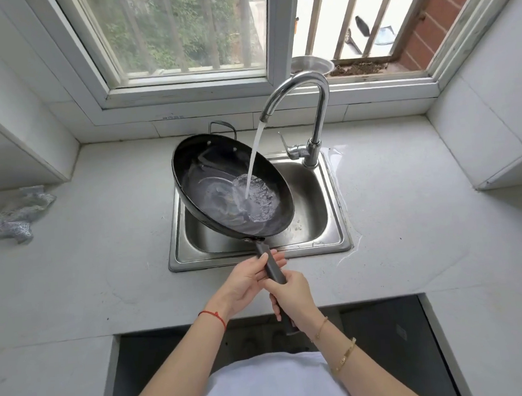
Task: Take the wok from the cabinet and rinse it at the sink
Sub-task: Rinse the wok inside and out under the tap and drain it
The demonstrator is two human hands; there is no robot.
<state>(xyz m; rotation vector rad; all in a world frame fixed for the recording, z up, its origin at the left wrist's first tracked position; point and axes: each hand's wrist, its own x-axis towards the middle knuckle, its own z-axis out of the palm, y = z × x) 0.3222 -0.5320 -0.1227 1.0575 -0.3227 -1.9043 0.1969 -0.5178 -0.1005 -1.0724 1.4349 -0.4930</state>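
Wok (221,182): black, round, held tilted above the sink (332,223), its bowl covering the left and far part of the basin, lower edge toward the right. Long dark handle (272,268) runs from the near rim back toward the person.

Right hand (294,297): fingers wrapped round the handle at its middle, nearer the body; two gold bracelets on the wrist.

Left hand (247,282): cupped under and round the handle just ahead of the right hand, thumb lying along its top, fingertips showing on the far side; red cord on the wrist.

Water (252,164): a white stream from the faucet (302,102) falls into the right half of the wok's bowl and pools there, with swirl marks across the wet interior.

Faucet: chrome gooseneck, mounted at the far right corner of the sink, spout arching left over the wok.

Sink: stainless steel, set into a pale countertop (426,232); wet patch on the counter beside the faucet base.

Cloth (17,215): grey, crumpled, on the counter far to the left, well apart from the sink.

Metal bowl (312,64): on the window ledge beyond the faucet.
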